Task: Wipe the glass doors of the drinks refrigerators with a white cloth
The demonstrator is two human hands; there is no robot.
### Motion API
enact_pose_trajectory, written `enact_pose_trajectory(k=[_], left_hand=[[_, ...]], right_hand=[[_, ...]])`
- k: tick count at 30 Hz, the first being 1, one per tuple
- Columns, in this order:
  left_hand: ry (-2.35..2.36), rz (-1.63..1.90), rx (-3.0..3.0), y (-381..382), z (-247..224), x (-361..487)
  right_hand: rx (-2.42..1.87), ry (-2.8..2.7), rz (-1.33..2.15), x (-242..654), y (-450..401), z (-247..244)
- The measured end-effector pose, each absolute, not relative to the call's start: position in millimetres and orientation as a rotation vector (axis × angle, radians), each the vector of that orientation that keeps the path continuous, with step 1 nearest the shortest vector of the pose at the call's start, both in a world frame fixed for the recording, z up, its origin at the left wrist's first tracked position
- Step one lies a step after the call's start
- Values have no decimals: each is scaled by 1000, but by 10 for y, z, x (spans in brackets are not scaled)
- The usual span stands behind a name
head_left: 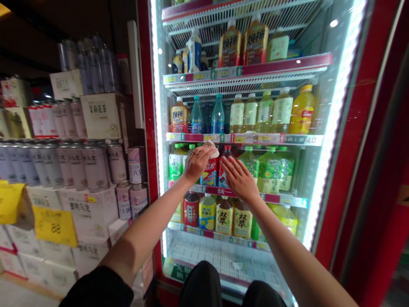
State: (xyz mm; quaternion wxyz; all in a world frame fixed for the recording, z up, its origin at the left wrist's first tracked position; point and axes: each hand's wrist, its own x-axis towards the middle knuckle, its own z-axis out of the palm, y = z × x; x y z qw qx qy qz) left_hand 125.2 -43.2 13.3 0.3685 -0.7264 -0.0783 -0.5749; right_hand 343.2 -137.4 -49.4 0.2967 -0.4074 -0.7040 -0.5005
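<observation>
A crumpled white cloth is bunched under the fingers of my left hand, which presses it toward the glass door of a lit drinks fridge. To its right, my right hand is spread with the palm toward the same glass and nothing in it. Behind my hands stand a red-labelled bottle and a red-capped bottle, both partly covered. Green tea bottles fill the right of that shelf. My left palm is hidden.
Several shelves of bottles rise behind the glass, with a wire rack at the bottom. On the left are stacked drink cans, cartons and a yellow price sign. My knees are close below the door.
</observation>
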Motion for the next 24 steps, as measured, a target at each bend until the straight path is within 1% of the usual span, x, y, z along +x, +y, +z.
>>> enact_pose_trajectory(k=[3,7,10,14,16,18,21,24], left_hand=[[-214,-1552,-1813,-437,177,1222],[-320,-1700,-1749,-475,221,1459],[-257,-1605,-1749,-487,191,1561],[-136,-1432,-1791,-446,174,1425],[-127,-1404,-1822,-426,207,1370],[-174,-1482,-1811,-433,261,1411],[-261,-1679,-1747,-496,327,1641],[-248,-1698,-1735,-553,321,1856]], right_hand=[[-1083,-1858,-1350,3430,-1380,-495],[-1084,-1857,-1331,3419,-1364,-511],[-1069,-1852,-1311,3416,-1355,-514],[-1058,-1935,-1281,3497,-1463,-424],[-1034,-2018,-1288,3592,-1567,-344],[-1037,-2016,-1320,3705,-1665,-274],[-1115,-1860,-1350,3842,-1731,-240],[-1179,-1764,-1361,3897,-1703,-287]])
